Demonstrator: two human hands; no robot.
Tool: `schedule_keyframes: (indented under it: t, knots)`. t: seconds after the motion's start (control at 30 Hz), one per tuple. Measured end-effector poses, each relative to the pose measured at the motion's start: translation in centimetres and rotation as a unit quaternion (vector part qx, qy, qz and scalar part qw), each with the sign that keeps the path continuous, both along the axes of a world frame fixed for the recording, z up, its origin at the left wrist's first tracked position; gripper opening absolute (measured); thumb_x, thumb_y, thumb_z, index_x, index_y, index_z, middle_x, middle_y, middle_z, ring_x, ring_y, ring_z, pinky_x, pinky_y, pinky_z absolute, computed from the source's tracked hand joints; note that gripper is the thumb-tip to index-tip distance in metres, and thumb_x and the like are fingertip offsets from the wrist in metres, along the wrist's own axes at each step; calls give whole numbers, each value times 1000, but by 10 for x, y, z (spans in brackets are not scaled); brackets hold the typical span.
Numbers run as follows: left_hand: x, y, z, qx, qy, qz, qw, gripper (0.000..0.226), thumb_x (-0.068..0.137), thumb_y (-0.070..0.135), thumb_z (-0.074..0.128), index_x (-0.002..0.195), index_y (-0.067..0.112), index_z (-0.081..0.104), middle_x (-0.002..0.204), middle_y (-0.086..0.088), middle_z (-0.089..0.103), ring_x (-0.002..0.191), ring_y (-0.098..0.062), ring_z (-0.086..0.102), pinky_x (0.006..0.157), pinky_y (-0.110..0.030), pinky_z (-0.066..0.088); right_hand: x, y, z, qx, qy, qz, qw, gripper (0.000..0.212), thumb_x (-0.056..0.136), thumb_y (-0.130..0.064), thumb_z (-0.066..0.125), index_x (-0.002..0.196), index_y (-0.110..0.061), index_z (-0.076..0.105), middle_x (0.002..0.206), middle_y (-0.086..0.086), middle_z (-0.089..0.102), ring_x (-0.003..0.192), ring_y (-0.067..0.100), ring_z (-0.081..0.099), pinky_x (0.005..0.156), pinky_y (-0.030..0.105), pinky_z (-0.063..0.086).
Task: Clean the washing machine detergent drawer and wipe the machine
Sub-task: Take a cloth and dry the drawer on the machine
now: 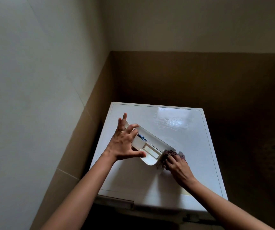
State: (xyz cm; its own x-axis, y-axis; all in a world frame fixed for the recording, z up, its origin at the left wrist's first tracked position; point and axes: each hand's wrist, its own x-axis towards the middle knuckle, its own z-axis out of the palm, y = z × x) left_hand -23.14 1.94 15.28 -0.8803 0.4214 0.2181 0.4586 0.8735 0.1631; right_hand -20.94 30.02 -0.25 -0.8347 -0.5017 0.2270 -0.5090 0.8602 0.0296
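The white detergent drawer (151,147) lies diagonally on the flat top of the white washing machine (175,128), its open compartments facing me. My left hand (125,143) spans its far-left end, with the thumb on the near wall, the index finger curled over the far wall and the other fingers spread straight. My right hand (177,166) presses a dark purple cloth (170,155) against the drawer's right end panel, fingers over the cloth. A small blue part (141,136) shows inside the drawer.
The machine stands in a corner between a pale wall (42,80) on the left and a brown-tiled back wall (183,77). The empty drawer slot (113,200) shows at the machine's front left edge. The room to the right is dark.
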Motion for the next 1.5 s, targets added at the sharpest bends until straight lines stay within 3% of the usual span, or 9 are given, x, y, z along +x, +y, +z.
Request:
schedule_keyframes:
  t: [0.17, 0.37, 0.73, 0.83, 0.93, 1.07, 1.2, 1.27, 1.5]
  knots:
    - [-5, -8, 3, -26, 23, -48, 998, 107, 57, 99, 25, 104, 9, 58, 143, -6, 41, 144, -42, -18, 115, -58, -8, -15, -9, 18, -22, -62, -95, 993, 31, 90, -27, 40, 91, -10, 66, 92, 7, 60, 79, 31, 58, 58, 38, 47]
    - [-17, 1, 7, -96, 8, -62, 993, 102, 50, 99, 36, 88, 8, 61, 133, -11, 50, 146, -40, -2, 116, -55, -6, 2, -15, 10, -55, -171, -104, 978, 32, 84, -8, 61, 115, -14, 65, 121, 9, 59, 115, 28, 46, 97, 45, 36]
    - [-17, 11, 5, -114, -27, -17, 993, 105, 51, 99, 34, 85, 5, 67, 105, -7, 67, 136, -27, 42, 117, -53, 0, 33, -21, 4, -96, -200, -29, 975, 8, 79, -31, 64, 75, -29, 70, 86, -8, 65, 80, 20, 61, 59, 32, 51]
    - [-16, 14, 6, -131, -32, 4, 991, 102, 50, 101, 28, 74, 7, 61, 84, -6, 68, 92, -25, 68, 118, -52, 4, 34, -21, 10, -98, -237, -29, 966, 10, 86, -30, 62, 87, -28, 72, 98, -5, 65, 90, 24, 59, 71, 35, 50]
    - [-17, 16, 9, -164, -28, 29, 986, 91, 62, 96, 21, 68, 10, 50, 62, 0, 55, 49, -17, 47, 119, -50, 3, 17, -17, 20, -110, -297, -48, 947, 22, 94, -32, 53, 95, -20, 72, 110, -1, 61, 99, 27, 54, 86, 33, 41]
    - [-20, 19, 16, -253, -78, 29, 964, 43, 91, 48, 40, 82, 9, 56, 69, -2, 59, 54, -16, 47, 119, -43, -12, -6, -10, 43, -216, -323, -152, 909, 23, 76, -13, 60, 95, -6, 70, 97, 12, 63, 90, 32, 59, 72, 28, 40]
    - [-22, 29, 20, -233, -118, 88, 961, 80, 65, 87, 45, 72, 9, 57, 70, -3, 62, 69, -17, 62, 116, -28, 16, -8, -5, 45, -237, -293, -190, 907, 36, 75, -4, 58, 108, -11, 70, 107, 9, 65, 95, 32, 56, 79, 30, 42]
    - [-17, 38, 21, -200, -141, 136, 960, 84, 59, 90, 48, 82, 10, 62, 88, -4, 69, 85, -20, 66, 86, -27, 43, -3, -5, 41, -187, -308, -176, 916, 56, 72, 1, 58, 124, -19, 63, 128, 2, 59, 105, 29, 49, 93, 29, 36]
    - [-1, 62, 18, -150, -141, 235, 950, 81, 64, 89, 45, 91, 15, 65, 92, -2, 70, 86, -19, 68, 62, -23, 38, 5, -22, 42, -114, -292, -201, 928, 67, 86, -11, 55, 148, -16, 30, 155, 0, 26, 124, 28, 38, 107, 27, 27]
